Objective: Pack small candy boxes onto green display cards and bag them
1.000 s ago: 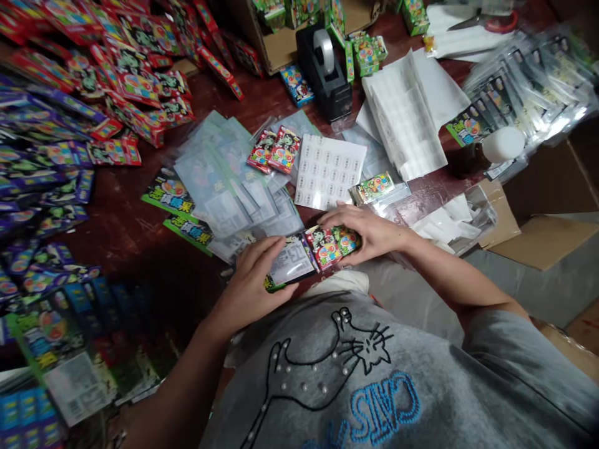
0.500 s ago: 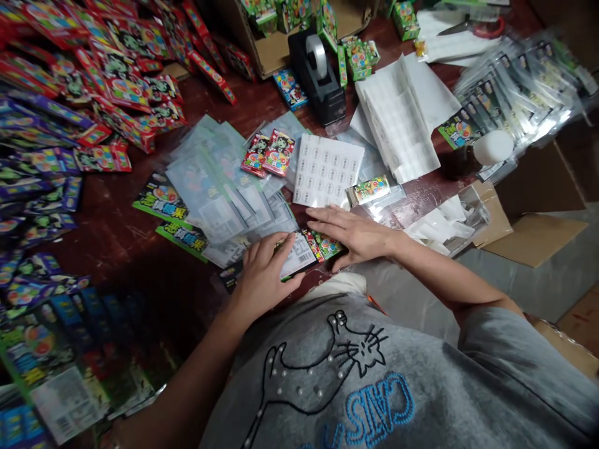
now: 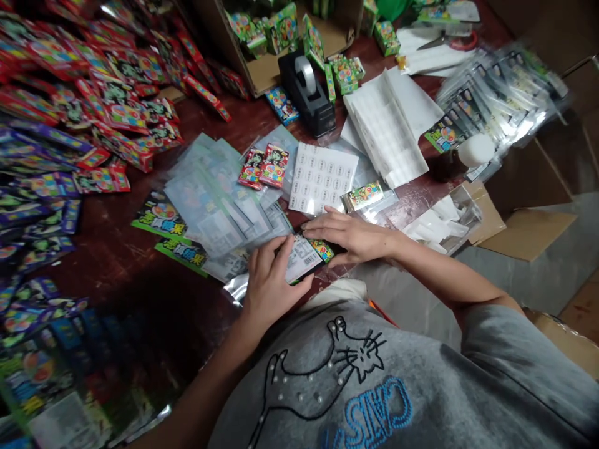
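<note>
Dim indoor light was captured, source not shown. White glare was thrown back by the plastic sleeves. Deep shadow was cast over the tabletop at lower left. Left-side packs were blurred; edges were stretched; the centre was rendered sharper.

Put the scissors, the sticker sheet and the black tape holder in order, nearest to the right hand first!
From the right hand:
1. Sticker sheet, just beyond it
2. Black tape holder, farther up the table
3. Scissors, farthest, up on the right
</note>
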`<state>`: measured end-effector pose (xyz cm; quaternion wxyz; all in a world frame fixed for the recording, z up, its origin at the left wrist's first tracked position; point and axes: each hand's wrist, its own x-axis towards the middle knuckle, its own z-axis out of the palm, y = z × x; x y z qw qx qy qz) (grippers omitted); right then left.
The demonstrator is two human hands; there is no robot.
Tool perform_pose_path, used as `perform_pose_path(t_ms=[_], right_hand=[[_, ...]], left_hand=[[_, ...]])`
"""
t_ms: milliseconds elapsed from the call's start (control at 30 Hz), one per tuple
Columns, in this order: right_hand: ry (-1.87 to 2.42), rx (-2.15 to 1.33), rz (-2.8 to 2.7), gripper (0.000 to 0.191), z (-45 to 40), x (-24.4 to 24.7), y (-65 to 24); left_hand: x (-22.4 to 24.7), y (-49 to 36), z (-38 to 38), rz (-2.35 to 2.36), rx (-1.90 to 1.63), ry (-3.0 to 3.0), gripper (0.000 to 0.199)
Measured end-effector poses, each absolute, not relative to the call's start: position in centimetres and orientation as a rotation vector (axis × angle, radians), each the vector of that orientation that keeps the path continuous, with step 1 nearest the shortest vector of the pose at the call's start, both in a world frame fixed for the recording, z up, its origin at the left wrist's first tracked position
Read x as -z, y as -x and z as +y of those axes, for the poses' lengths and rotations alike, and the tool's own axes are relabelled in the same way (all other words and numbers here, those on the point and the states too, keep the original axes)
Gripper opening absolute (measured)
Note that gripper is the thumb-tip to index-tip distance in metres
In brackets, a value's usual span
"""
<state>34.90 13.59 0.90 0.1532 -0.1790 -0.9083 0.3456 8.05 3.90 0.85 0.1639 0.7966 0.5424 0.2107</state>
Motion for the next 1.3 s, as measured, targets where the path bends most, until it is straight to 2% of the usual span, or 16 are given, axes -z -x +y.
perform_pose_path(t_ms=[100, 133, 200, 300, 367, 467, 667, 767, 833, 867, 967, 1033, 1133, 1233, 1300], right_hand=[[0.576, -1.008, -2.506, 0.106, 13.8, -1.6, -34.2], [0.67, -0.997, -2.417, 0.107, 13.7, -1.7, -33.7], [0.888, -1.006, -2.176, 0.089, 13.5, -1.7, -32.7], [1.038, -1.157, -1.87, 0.055, 13.0, -1.3, -31.3], [1.033, -1.27, -1.798, 0.046, 12.7, -0.9, -30.7], [0.969, -1.312, -1.812, 0.039, 12.9, -0.5, -30.3], [0.944, -1.29, -1.912, 0.03, 14.0, -0.5, -30.2], [1.046, -1.314, -1.788, 0.042, 13.5, -0.2, -30.1], [1.129, -1.413, -1.529, 0.053, 12.5, 0.3, -29.8], [1.153, -1.462, -1.386, 0.053, 11.9, 0.7, -29.6], [1.155, -1.535, -1.131, 0.041, 10.6, 1.7, -28.7], [1.12, -1.543, -1.099, 0.04, 10.4, 2.0, -28.3], [1.069, -1.596, -1.169, 0.039, 11.1, 1.5, -28.6], [1.026, -1.564, -1.351, 0.03, 11.9, 0.6, -29.3], [1.002, -1.499, -1.439, 0.027, 12.2, 0.1, -29.5]], left_hand=[[-1.6, -9.2, 5.1, 1.665, -0.763, -2.137, 0.09], [-1.8, -9.5, 5.5, 1.718, -0.823, -2.059, 0.095], [-2.0, -10.0, 6.4, 1.773, -0.938, -1.839, 0.096], [-1.7, -10.2, 7.1, 1.633, -1.047, -1.466, 0.065], [-1.3, -9.8, 7.0, 1.536, -1.085, -1.305, 0.051], [-0.7, -8.8, 6.6, 1.515, -1.084, -1.227, 0.053], [-0.2, -7.1, 7.3, 1.453, -0.927, -1.125, 0.051], [-0.1, -6.4, 8.0, 1.477, -0.961, -1.115, 0.046], [-0.1, -6.1, 8.5, 1.528, -1.021, -1.15, 0.041], [-0.2, -6.0, 8.7, 1.539, -1.05, -1.159, 0.039], [-0.5, -6.1, 9.3, 1.516, -1.075, -1.096, 0.04], [-0.8, -6.3, 9.7, 1.508, -1.06, -1.027, 0.039], [-1.3, -6.4, 10.3, 1.463, -1.102, -0.949, 0.042], [-1.3, -6.1, 10.7, 1.414, -1.092, -0.903, 0.051], [-1.4, -5.8, 10.8, 1.429, -1.02, -0.923, 0.044]])
